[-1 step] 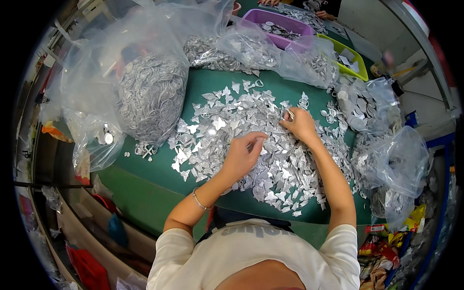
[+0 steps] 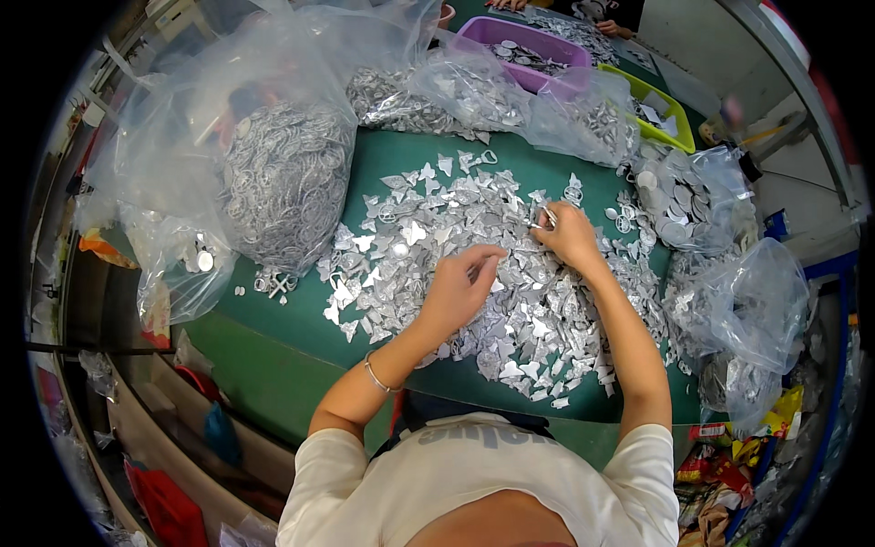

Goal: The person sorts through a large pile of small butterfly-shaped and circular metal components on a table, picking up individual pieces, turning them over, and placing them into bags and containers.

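The green surface [image 2: 301, 342] carried a spread heap of silver metal pieces [image 2: 510, 301] (flat, mostly triangular) and clear plastic bags [image 2: 273, 173].

A small hand-sorting workshop. A green work table [image 2: 301, 356] carries a spread heap of small stamped silvery metal pieces [image 2: 456, 264], lying under and around the fingers of the person's left hand [image 2: 460, 292] and right hand [image 2: 567, 235]. Beyond the fingertips stand large clear plastic bags of metal rings [image 2: 287, 182] and further parts, with a purple bin [image 2: 533, 41] and a yellow-green tray [image 2: 661, 114]. Another person's hand [image 2: 612, 29] works at the table's far end.
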`<state>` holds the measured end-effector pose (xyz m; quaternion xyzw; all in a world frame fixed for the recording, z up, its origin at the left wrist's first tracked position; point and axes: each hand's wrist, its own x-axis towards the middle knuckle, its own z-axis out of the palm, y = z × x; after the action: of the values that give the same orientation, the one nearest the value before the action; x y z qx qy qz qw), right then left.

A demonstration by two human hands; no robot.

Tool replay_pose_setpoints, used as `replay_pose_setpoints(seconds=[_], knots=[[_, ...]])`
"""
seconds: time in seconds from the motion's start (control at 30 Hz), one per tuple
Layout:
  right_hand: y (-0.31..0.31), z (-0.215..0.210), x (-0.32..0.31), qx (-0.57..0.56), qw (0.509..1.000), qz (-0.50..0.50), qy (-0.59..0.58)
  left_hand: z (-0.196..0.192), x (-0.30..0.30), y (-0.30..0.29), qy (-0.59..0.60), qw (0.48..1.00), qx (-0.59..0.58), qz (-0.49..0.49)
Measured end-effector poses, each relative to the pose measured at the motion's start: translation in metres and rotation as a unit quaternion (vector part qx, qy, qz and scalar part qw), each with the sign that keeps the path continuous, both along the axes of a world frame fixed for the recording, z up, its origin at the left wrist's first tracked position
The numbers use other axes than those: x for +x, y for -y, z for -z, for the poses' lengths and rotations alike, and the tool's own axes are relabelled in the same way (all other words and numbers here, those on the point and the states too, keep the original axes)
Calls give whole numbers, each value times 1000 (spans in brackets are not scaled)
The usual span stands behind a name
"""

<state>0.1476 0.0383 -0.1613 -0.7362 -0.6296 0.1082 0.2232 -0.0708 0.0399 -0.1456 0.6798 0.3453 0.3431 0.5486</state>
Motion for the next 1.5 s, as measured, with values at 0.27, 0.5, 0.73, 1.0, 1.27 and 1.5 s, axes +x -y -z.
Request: replay_pose_setpoints(seconds=[0.27, 0.5, 0.73, 1.0, 1.27, 1.5], knots=[[29, -19, 35, -12, 674, 66, -736, 7, 12, -58, -163, 964, 209, -22], [-28, -2, 5, 11, 940, -43, -338, 21, 5, -100, -267, 914, 286, -111], [-67, 12, -48, 27, 986, -85, 141, 41, 2, -111, -321, 904, 267, -93], [-69, 5, -15, 61, 972, 59, -221, 48, 10, -113, -296, 916, 256, -88], [-34, -8, -25, -23, 565, 97, -819, 35, 13, -106, 50, 985, 137, -89], [-16, -11, -53, -77, 731, 39, -677, 15, 17, -80, 155, 985, -69, 26]])
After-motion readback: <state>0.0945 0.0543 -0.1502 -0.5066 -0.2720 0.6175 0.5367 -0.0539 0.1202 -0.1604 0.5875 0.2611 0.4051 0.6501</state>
